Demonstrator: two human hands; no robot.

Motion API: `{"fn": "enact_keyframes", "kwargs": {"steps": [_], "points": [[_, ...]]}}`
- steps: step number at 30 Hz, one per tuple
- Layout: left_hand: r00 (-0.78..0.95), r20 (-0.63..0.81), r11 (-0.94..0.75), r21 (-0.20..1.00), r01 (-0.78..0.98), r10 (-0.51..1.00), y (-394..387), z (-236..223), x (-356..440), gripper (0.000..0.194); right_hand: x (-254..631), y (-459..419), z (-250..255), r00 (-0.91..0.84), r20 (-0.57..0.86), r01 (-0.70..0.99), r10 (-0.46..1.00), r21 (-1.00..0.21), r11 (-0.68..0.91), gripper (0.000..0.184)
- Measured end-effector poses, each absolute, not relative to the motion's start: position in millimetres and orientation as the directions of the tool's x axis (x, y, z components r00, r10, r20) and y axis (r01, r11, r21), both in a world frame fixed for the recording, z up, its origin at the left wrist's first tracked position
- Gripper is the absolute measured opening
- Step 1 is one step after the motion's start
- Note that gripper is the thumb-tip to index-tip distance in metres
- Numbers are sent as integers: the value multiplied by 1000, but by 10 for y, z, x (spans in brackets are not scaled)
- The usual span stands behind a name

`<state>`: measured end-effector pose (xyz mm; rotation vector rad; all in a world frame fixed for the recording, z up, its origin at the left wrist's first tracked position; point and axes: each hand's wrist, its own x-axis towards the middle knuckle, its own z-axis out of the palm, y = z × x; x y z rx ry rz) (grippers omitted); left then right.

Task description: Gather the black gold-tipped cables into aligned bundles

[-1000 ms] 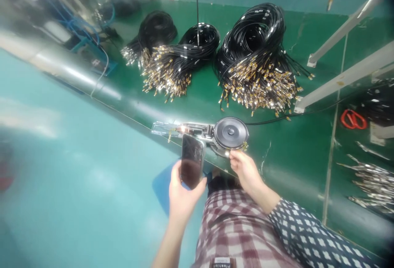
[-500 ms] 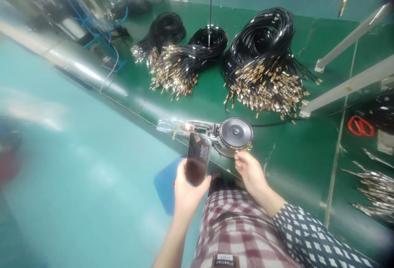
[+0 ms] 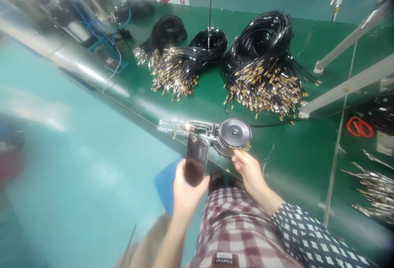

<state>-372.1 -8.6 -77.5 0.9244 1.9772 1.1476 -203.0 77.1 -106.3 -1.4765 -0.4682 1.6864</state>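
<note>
Left hand [image 3: 188, 192] around the lower half of the phone [image 3: 196, 155].

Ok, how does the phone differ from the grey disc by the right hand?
The phone is rectangular, while the grey disc is round. The phone is gripped in the left hand; the disc sits on the green bench's metal device. The phone's face is darker than the disc's. Both faces look shiny.

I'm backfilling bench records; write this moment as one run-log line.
left hand: holds phone | right hand: at round device's near edge, grip unclear | green bench: black cable bundles beyond device
</note>
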Motion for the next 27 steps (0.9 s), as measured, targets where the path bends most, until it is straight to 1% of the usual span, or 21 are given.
{"fn": "enact_keyframes", "kwargs": {"steps": [3, 7, 12, 15, 18, 20, 21, 22, 24, 25, 27], "points": [[-534, -191, 360, 903, 234, 824, -111, -785, -3715, 61, -2055, 802, -1045, 52, -645, -360, 763, -724, -588, 37], [-546, -194, 377, 893, 245, 815, -141, -755, -3702, 60, -2043, 816, -1049, 47, -646, -376, 762, -718, -586, 33], [-585, -164, 371, 893, 253, 794, -171, -722, -3695, 61, -1939, 736, -1116, -16, -630, -344, 777, -726, -595, 30], [-617, -136, 363, 895, 259, 775, -192, -712, -3697, 64, -1809, 678, -1258, -19, -605, -269, 796, -764, -587, 33], [-636, -133, 370, 893, 256, 760, -214, -688, -3703, 66, -1585, 633, -1490, 27, -532, -86, 846, -845, -529, 35], [-652, -137, 388, 885, 258, 746, -220, -662, -3706, 67, -1389, 605, -1660, 61, -446, 98, 893, -887, -450, 34], [-661, -141, 401, 878, 261, 737, -219, -646, -3705, 67, -1287, 589, -1740, 76, -400, 212, 913, -889, -407, 32], [-665, -148, 414, 871, 262, 732, -215, -628, -3702, 67, -1189, 572, -1813, 86, -361, 332, 929, -868, -368, 30], [-656, -169, 429, 866, 258, 735, -198, -588, -3686, 65, -1024, 541, -1930, 77, -304, 546, 950, -784, -295, 26], [-649, -177, 428, 868, 252, 740, -187, -568, -3674, 63, -964, 527, -1973, 54, -279, 624, 959, -740, -250, 25], [-634, -182, 417, 876, 242, 752, -162, -536, -3643, 61, -895, 510, -2029, -1, -220, 710, 975, -687, -155, 23]]}}
